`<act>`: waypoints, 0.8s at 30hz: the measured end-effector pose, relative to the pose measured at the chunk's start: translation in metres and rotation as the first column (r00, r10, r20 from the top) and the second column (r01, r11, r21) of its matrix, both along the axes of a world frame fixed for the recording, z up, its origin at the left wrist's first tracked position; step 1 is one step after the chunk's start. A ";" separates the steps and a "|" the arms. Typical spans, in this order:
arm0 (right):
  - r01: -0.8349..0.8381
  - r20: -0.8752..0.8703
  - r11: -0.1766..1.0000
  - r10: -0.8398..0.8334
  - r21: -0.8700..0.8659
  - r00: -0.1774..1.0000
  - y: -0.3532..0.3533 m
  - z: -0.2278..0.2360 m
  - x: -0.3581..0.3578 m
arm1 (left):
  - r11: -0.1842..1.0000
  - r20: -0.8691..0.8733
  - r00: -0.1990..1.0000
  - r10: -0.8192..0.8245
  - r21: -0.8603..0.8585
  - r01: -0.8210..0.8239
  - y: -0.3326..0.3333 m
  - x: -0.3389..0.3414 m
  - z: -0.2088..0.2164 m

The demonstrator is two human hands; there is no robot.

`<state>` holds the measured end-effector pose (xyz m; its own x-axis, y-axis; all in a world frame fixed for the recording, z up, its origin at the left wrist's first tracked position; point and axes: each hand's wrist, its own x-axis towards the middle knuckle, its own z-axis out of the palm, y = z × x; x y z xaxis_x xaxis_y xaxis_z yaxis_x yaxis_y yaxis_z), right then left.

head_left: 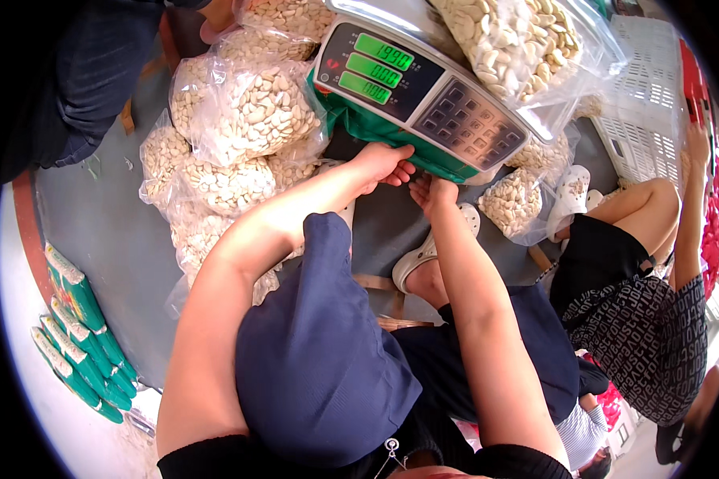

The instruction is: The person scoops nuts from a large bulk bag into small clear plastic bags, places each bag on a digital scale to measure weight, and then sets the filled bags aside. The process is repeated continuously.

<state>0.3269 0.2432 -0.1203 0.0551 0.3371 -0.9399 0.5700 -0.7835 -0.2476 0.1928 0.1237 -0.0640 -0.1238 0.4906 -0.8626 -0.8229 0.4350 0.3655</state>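
A digital scale (423, 88) with a lit green display and keypad sits in front of me. A clear plastic bag of pale flat seeds (519, 48) rests on its pan. Green material (431, 156) shows beneath the scale's front edge; how it is fixed there I cannot tell. Close to that material is my left hand (385, 165), thumb stretched out and fingers loosely bent, apart, with nothing visible in them. My right hand (437, 194) is just right of it, under the scale's near edge. Its fingers point left, apart, and look to be holding nothing, though they are partly hidden.
Clear bags of seeds (256, 120) are piled left of the scale, and a smaller bag (513, 205) lies at right. Green packets (80, 351) lie at far left. A white crate (643, 104) stands at right beside a seated person (639, 335). Another person's dark-clothed leg (88, 80) is upper left.
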 end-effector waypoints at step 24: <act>-0.710 -0.063 0.657 0.721 -0.254 0.690 -0.044 0.059 0.074 | 0.758 -0.552 0.655 -0.515 0.064 0.650 -0.023 -0.025 0.014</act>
<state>0.4013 0.1991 -0.0617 -0.0682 0.0542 -0.9962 0.9844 -0.1587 -0.0760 0.1673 0.1005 -0.0498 -0.0948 0.7810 -0.6173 -0.1161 0.6072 0.7860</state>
